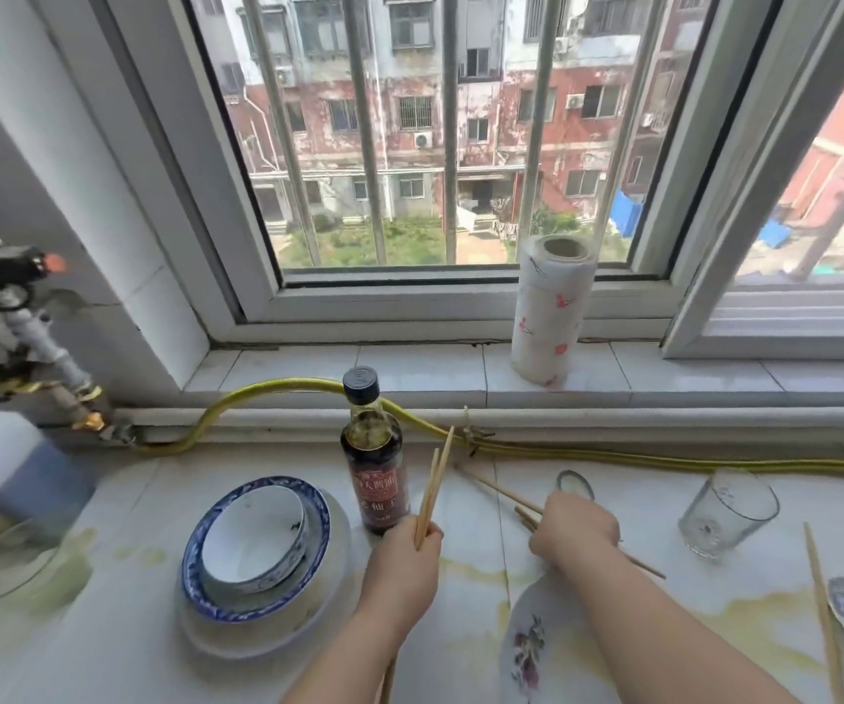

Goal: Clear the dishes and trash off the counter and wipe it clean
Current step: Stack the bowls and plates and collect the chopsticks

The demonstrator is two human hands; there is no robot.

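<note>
Left hand [402,556] is gripping upright chopsticks [432,482] near their lower ends. Right hand [575,525] is closing over loose sticks [498,487] lying on the surface [460,576]. Light, stiff, prone to rolling; pinching mid-length looks safest.

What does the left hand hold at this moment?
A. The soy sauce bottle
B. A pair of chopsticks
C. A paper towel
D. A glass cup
B: the left hand is closed around a pair of chopsticks that point upward beside the soy sauce bottle, which it does not grip.
</note>
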